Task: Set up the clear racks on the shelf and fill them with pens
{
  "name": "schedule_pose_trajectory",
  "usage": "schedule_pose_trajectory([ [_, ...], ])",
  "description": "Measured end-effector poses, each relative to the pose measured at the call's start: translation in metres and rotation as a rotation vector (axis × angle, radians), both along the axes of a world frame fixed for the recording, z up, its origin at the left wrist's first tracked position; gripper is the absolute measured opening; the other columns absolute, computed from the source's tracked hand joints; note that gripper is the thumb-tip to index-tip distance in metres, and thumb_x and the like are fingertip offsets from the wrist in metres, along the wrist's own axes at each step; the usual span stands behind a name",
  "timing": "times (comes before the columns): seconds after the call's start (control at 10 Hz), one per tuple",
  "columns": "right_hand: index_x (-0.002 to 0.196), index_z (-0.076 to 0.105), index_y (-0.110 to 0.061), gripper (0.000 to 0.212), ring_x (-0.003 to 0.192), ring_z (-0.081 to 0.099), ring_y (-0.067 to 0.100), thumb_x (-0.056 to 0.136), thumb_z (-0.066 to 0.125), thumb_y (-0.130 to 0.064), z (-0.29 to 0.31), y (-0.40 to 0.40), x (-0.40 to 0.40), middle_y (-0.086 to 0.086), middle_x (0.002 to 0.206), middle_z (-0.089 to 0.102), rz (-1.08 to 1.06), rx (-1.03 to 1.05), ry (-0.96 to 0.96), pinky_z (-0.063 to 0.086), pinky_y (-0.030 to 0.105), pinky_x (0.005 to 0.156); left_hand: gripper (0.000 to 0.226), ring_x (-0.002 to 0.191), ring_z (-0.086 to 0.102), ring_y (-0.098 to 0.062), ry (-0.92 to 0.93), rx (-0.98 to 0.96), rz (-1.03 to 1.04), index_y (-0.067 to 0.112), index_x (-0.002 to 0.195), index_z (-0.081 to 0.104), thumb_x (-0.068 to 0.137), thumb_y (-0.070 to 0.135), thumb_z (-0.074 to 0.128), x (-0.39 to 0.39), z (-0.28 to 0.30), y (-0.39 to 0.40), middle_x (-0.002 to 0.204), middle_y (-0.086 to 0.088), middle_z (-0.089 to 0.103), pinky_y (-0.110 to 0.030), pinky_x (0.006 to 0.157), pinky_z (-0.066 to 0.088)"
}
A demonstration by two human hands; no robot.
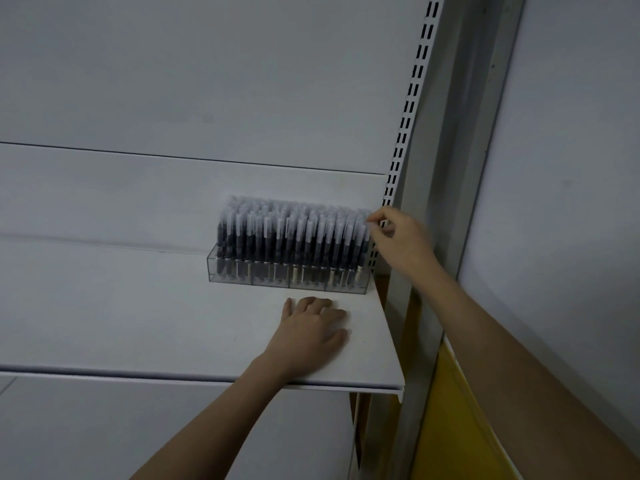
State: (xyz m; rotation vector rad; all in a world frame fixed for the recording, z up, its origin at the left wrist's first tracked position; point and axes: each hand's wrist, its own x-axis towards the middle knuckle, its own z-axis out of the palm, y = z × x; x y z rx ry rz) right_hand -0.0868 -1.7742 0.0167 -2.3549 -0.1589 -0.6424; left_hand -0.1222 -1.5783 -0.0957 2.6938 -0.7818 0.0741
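A clear rack [287, 278] with several compartments stands at the back right of the white shelf [138, 317], against the back panel. It is packed with upright dark pens with pale caps [294, 233]. My right hand [401, 242] is at the rack's right end, thumb and forefinger pinched at the cap of the rightmost pen. My left hand [311, 332] lies flat, palm down, on the shelf just in front of the rack, fingers spread, holding nothing.
A slotted metal upright [407, 116] runs up the right side of the shelf bay, with a grey post beside it. Below the shelf's right corner shows a yellow surface [450, 420]. The back panel [173, 81] is plain white.
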Motion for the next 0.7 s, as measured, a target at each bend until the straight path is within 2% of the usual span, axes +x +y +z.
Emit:
schedule_pose_trajectory([
  [0.1,0.104,0.064,-0.016,0.009,0.094,0.062,0.011,0.098,0.059,-0.021,0.0,0.007,0.002,-0.002,0.111,0.063,-0.016,-0.041,-0.031,0.056,0.034,0.082,0.047,0.145,0.022,-0.018,-0.005,0.009,-0.006,0.036,0.146,0.041,0.101,0.051,0.034,0.0,0.0,0.0,0.156,0.005,0.034,-0.052,0.121,0.008],
  [0.2,0.107,0.066,-0.015,0.012,0.094,0.058,0.007,0.098,0.059,-0.017,0.002,0.01,0.003,0.0,0.114,0.065,-0.055,-0.085,-0.046,0.047,0.017,0.079,0.048,0.146,0.022,-0.018,-0.006,0.011,-0.012,0.036,0.146,0.04,0.101,0.051,0.034,0.001,-0.001,0.001,0.157,0.005,0.033,-0.053,0.121,0.009],
  [0.4,0.114,0.069,-0.011,0.02,0.108,0.062,0.02,0.1,0.055,-0.014,0.004,0.013,0.01,0.005,0.114,0.069,-0.097,-0.255,0.042,0.051,0.036,0.097,0.048,0.145,0.023,-0.02,-0.007,-0.014,-0.025,0.035,0.145,0.042,0.101,0.051,0.036,0.003,-0.003,0.001,0.156,0.003,0.035,-0.056,0.12,0.009],
  [0.6,0.122,0.064,-0.015,0.023,0.1,0.064,0.021,0.1,0.054,-0.019,0.002,0.02,0.002,0.007,0.114,0.068,-0.136,-0.205,0.064,0.055,0.038,0.092,0.047,0.144,0.024,-0.018,0.02,-0.051,-0.029,0.034,0.145,0.042,0.1,0.049,0.037,0.003,-0.002,0.002,0.154,0.004,0.037,-0.055,0.121,0.006],
  [0.7,0.125,0.056,-0.017,0.025,0.093,0.063,0.021,0.102,0.051,-0.024,0.008,0.027,-0.006,0.006,0.109,0.065,-0.166,-0.211,0.0,0.056,0.043,0.085,0.045,0.14,0.032,-0.015,-0.016,-0.135,-0.016,0.033,0.143,0.044,0.101,0.046,0.038,0.007,0.002,0.005,0.148,0.007,0.044,-0.05,0.121,0.013],
])
